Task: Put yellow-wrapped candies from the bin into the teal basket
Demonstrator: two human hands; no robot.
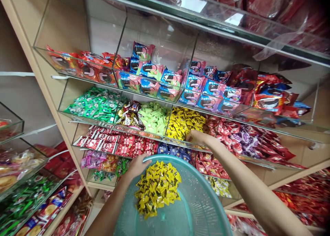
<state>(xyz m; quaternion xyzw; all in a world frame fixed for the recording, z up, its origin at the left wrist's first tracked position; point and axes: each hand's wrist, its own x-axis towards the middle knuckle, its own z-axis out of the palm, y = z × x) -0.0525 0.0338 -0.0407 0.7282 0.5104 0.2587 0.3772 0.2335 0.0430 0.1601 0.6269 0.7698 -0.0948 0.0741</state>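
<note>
My left hand (139, 165) is closed over the upper left rim of a teal plastic basket (208, 191). A heap of small yellow-wrapped candies (158, 189) lies inside, toward the basket's left side. My right hand (195, 137) reaches over the front edge of a clear shelf bin, touching the yellow-wrapped candies (182, 120) there at their right side. Its fingers bend down into the pile, and their tips are hidden, so what they hold does not show.
Green-wrapped candies (94, 103) and pale green packets (154, 117) fill bins to the left. Red and purple candies (247, 138) lie right of my right hand. Packaged cookies (151, 74) stand on the shelf above. A clear divider (168, 120) and bin fronts edge the compartments.
</note>
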